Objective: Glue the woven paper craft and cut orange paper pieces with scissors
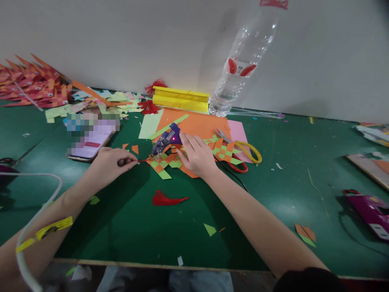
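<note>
My left hand (112, 165) pinches a thin red cord (142, 161) between thumb and fingertips. The cord meets the left end of a woven orange-and-green paper piece (161, 164) on the table. My right hand (199, 156) is around the rear of a hot glue gun (167, 140), whose handle it mostly hides; a red light shows on the gun's side. The gun's nozzle points down-left, close above the woven paper. Another woven piece (224, 150) is partly behind my right hand. A red tassel (167, 198) lies nearer to me.
Yellow-and-red scissors (247, 152) lie right of my right hand. Behind are paper sheets (194, 121), a yellow folded paper (182, 99) and a tilted plastic bottle (240, 69). A phone (94, 140) rests at left. A white cable (36, 219) crosses my left forearm.
</note>
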Available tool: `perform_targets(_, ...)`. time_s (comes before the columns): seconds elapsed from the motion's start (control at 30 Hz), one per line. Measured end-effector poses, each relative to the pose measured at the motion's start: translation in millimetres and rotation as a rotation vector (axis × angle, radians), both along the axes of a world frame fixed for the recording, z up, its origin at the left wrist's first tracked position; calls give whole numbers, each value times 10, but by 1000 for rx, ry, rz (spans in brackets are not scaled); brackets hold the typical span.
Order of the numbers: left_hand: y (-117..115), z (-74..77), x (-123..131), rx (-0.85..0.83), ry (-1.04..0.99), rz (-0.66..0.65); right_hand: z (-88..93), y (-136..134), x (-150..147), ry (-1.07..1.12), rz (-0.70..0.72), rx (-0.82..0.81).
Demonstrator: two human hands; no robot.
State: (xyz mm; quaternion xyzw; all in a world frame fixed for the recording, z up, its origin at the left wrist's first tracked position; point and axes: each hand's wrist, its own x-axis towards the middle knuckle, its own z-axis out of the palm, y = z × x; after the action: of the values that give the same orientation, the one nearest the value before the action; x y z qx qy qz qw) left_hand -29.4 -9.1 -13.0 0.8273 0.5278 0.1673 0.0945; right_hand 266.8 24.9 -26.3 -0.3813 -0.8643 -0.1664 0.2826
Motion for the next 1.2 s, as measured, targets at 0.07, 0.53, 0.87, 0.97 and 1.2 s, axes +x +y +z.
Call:
perform_targets(0.07, 2, 0, 0, -3, 3, 0, 3, -1, 0, 1, -9, 8)
perform_targets(0.53, -37, 91, 54, -44, 44, 7, 35, -8, 5, 32, -74, -20)
perform_targets(0.87, -15, 22, 21, -19, -5, 13, -28, 11, 1, 10, -21, -41)
perform_targets(0.97, -15, 22, 23, -27, 3, 17, -27, 11, -3, 4, -12, -50)
perform_targets(1.2, -19, 41, 36, -25, 6, 15, 8, -8, -10, -26, -5, -23)
